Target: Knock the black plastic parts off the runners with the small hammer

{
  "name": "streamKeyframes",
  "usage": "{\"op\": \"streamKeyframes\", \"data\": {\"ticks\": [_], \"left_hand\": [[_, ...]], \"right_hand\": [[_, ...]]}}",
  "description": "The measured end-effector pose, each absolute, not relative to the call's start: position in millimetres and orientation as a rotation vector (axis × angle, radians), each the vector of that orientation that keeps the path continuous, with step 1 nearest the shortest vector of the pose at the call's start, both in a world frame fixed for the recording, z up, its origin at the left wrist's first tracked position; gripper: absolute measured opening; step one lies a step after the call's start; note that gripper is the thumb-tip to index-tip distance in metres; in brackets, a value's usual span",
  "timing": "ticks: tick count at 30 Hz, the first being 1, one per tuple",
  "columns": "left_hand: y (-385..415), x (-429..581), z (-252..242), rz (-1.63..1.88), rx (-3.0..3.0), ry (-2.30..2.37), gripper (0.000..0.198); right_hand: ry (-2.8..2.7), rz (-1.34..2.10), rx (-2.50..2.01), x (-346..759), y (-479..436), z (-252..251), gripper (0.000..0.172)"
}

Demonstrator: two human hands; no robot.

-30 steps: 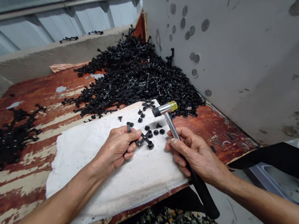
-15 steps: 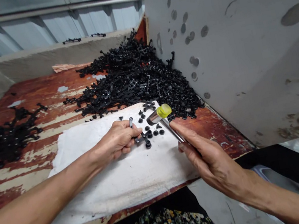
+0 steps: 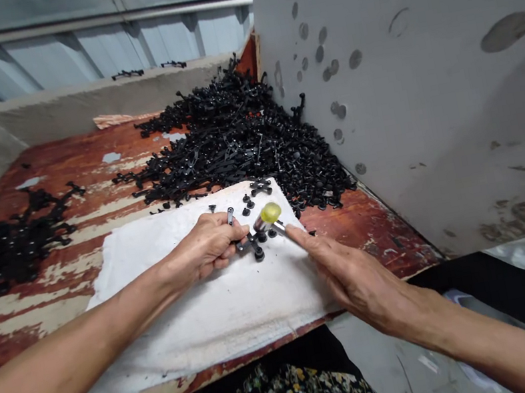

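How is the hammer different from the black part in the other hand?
Color: the hammer has a yellow tip and shiny metal, while the black part is dark.
Shape: the hammer has a chunky head on one straight shaft, but the black part has thin arms.
Holder: the right hand grips the hammer; the left hand holds the black part.
Both are held over the white cloth.

Can only be called a workshop tbh: black parts (image 3: 227,142) are heaped toward the far right corner of the bench (image 3: 77,154), a hammer (image 3: 270,215) is gripped, ribbed metal wall (image 3: 31,64) is exposed behind.
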State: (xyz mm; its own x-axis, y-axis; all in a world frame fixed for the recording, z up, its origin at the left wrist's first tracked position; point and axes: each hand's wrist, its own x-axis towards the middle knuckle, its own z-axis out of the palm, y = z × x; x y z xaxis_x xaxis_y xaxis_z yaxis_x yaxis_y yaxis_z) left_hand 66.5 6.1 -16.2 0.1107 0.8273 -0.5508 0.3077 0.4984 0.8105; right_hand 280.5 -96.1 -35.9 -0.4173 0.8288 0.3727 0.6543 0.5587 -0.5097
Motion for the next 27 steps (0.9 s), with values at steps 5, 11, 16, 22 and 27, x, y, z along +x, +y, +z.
{"op": "streamKeyframes", "data": {"ticks": [5,11,16,22,27], "left_hand": [[5.4,66.2,-16.4,0.507,1.046,1.442,0.026],[5.9,64.7,-19.6,0.503,1.041,1.431,0.024],[7.2,62.7,-23.4,0.528,1.055,1.436,0.023],[6.4,61.3,-25.2,0.525,1.054,1.415,0.022],[5.5,61.8,-25.3,0.493,1.052,1.425,0.022]], "right_hand": [[-2.101,0.329,-1.11,282.0,-96.4,-37.2,0.075],[-2.145,0.367,-1.141,283.3,-96.5,-37.5,0.075],[-2.258,0.359,-1.148,283.3,-95.5,-38.5,0.074],[-2.23,0.414,-1.203,283.0,-97.9,-37.7,0.074],[-2.16,0.402,-1.174,281.4,-98.3,-35.7,0.073]]}}
